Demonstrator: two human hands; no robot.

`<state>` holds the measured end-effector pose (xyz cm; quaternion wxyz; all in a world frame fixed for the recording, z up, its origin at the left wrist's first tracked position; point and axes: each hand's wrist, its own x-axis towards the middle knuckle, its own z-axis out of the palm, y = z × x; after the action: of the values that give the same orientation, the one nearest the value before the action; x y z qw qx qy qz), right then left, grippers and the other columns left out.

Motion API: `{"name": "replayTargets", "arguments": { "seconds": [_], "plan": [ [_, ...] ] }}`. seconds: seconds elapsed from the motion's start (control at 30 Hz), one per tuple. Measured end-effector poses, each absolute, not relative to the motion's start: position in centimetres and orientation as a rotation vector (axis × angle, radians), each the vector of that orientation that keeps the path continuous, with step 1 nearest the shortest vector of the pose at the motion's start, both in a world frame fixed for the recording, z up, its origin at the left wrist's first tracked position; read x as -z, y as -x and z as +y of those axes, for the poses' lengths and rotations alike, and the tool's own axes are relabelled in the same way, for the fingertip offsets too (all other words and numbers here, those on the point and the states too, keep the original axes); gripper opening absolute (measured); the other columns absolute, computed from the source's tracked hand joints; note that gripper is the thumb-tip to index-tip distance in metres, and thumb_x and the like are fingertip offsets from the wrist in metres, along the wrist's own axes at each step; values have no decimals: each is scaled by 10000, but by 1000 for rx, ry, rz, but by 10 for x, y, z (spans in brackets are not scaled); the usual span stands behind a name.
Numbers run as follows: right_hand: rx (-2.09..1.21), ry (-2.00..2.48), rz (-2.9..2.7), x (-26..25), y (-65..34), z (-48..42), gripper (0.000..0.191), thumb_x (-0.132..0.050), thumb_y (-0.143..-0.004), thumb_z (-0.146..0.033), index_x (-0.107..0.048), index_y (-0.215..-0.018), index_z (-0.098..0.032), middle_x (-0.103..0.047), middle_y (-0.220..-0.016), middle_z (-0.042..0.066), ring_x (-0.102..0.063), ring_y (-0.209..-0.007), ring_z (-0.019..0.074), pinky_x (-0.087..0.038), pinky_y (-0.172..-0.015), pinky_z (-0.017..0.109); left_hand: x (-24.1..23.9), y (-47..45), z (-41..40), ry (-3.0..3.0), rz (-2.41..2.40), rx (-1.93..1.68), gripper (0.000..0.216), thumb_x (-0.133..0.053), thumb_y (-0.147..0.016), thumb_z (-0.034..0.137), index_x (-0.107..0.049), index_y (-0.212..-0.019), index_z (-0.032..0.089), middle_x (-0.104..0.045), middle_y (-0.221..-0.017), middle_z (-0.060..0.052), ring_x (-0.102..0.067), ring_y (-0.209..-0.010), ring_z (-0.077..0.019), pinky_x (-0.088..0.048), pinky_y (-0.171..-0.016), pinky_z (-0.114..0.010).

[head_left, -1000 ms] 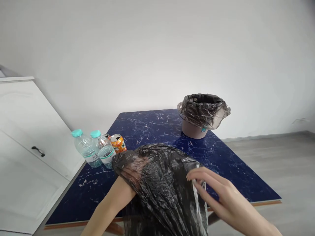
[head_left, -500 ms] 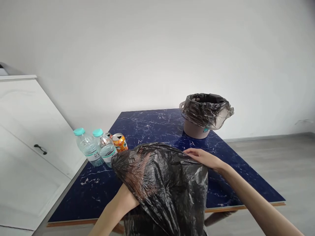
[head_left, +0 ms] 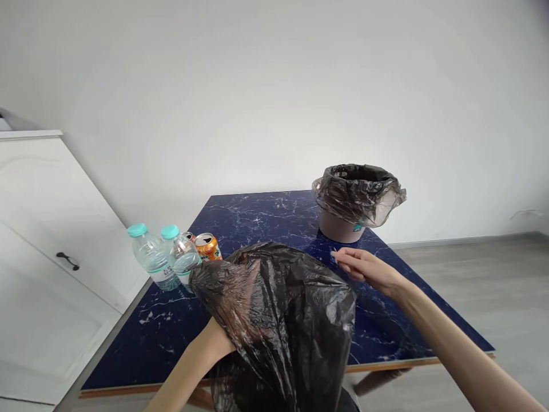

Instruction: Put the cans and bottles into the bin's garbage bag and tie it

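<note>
A black plastic garbage bag (head_left: 295,303) hangs over the near table edge, creased and puffed up. My left hand (head_left: 244,292) is inside its folds and shows dimly through the thin plastic. It seems to grip the bag, though its fingers are partly hidden. Off the bag's right side, my right hand (head_left: 362,266) is in the air over the table with fingers curled and tips together. A tiny pale bit shows at those fingertips, too small to name. Beyond it stands a greyish bin (head_left: 338,227) lined with another black bag (head_left: 351,197) folded over the rim.
Two clear bottles with turquoise caps, a left bottle (head_left: 156,260) and a right bottle (head_left: 182,254), stand at the table's left edge. Beside them are an orange can (head_left: 208,247) and another can partly hidden. The blue marbled table (head_left: 257,217) meets a white wall; a white cabinet (head_left: 43,257) is left.
My right hand has come away from the bag's upper right edge and shifted slightly right, fingers curled. The bag and my left hand have moved a little left.
</note>
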<state>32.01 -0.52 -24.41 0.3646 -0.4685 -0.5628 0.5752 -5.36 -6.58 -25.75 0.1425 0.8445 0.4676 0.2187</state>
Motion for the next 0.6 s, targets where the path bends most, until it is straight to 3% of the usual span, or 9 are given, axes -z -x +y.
{"name": "replayTargets", "arguments": {
  "seconds": [0.1,0.17,0.2,0.3,0.4,0.47,0.6],
  "plan": [
    [-1483,1274,-1431,240,-320,-13,559,-687,-888,-746,-676,-1053,-212,-686,-1044,29,-418,-573,70,-330,-485,224,257,50,-64,-2467,1335,-659,1011,-737,-831,733,-325,-1673,355,-504,-1634,-88,-362,-1563,-396,-389,-1251,-562],
    [-1550,1340,-1467,238,-317,-17,660,-614,-904,-798,-675,-1246,-238,-689,-1272,86,-462,-586,79,-373,-486,234,262,49,-60,-2490,1323,-647,1044,-760,-808,728,-321,-1676,347,-504,-1634,-88,-371,-1555,-404,-379,-1259,-562],
    [-1590,1372,-1486,237,-315,-19,706,-576,-905,-826,-671,-1289,-242,-696,-1288,99,-457,-567,79,-370,-475,238,265,49,-58,-2501,1313,-636,1062,-774,-794,723,-320,-1676,344,-505,-1633,-88,-378,-1550,-409,-376,-1261,-563],
    [-1646,1421,-1638,235,-307,-18,722,-582,-875,-851,-723,-1223,-234,-761,-1068,77,-481,-560,106,-320,-450,232,274,51,-53,-2529,1282,-591,1051,-784,-797,680,-315,-1677,346,-511,-1630,-79,-392,-1541,-416,-368,-1265,-570],
    [-1588,1349,-1901,235,-301,-12,580,-743,-809,-764,-766,-1010,-220,-757,-880,45,-611,-692,182,-401,-534,249,277,52,-52,-2540,1270,-541,994,-763,-840,629,-308,-1679,350,-514,-1629,-71,-390,-1543,-413,-355,-1270,-571],
    [-1507,1314,-1963,238,-301,-8,518,-783,-791,-718,-733,-862,-208,-733,-809,28,-631,-714,200,-442,-604,277,277,52,-51,-2553,1265,-502,967,-754,-855,613,-310,-1676,359,-514,-1629,-64,-386,-1545,-411,-346,-1275,-564],
    [-1284,1382,-1799,242,-312,-5,547,-789,-778,-709,-564,-683,-219,-597,-657,-28,-549,-640,162,-382,-593,280,278,55,-48,-2627,1235,-427,947,-725,-883,530,-269,-1688,330,-479,-1647,-101,-363,-1552,-427,-284,-1287,-611]
  ]
}}
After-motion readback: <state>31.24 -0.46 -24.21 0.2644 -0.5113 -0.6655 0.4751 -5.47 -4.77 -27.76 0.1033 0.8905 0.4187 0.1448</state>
